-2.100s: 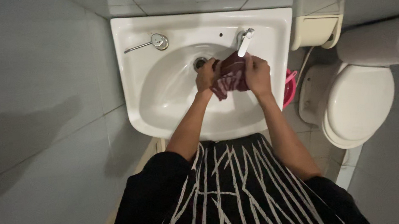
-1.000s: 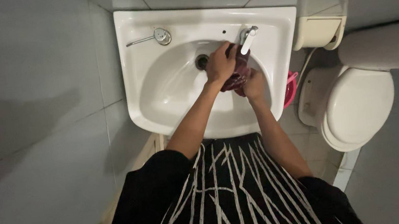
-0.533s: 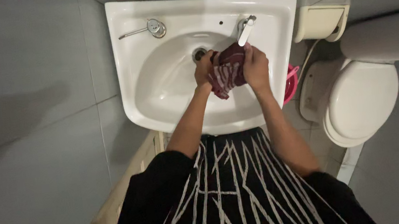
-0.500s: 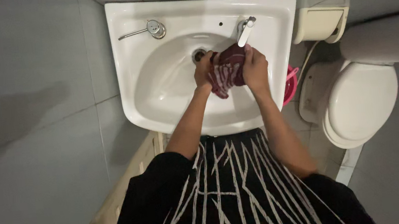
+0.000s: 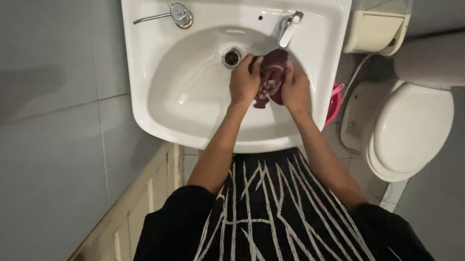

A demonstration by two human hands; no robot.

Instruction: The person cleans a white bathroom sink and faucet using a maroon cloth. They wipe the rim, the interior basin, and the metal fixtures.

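A dark red cloth with pale stripes point(image 5: 272, 77) is bunched between both my hands over the bowl of a white sink point(image 5: 183, 95). My left hand point(image 5: 245, 81) grips its left side and my right hand point(image 5: 296, 88) grips its right side, the two pressed close together. The cloth sits just below the chrome tap point(image 5: 289, 28). The drain point(image 5: 231, 57) lies uncovered to the left of my hands.
A second chrome lever fitting point(image 5: 174, 14) stands on the sink's back left rim. A white toilet with its lid down point(image 5: 411, 129) is to the right, a pink bucket point(image 5: 333, 105) beside the sink, a cream paper holder point(image 5: 375, 32) on the wall. A wooden door point(image 5: 132, 216) is lower left.
My hands have drawn together and squeezed the cloth into a tighter bunch. The view has shifted, so the sink now sits higher in the frame.
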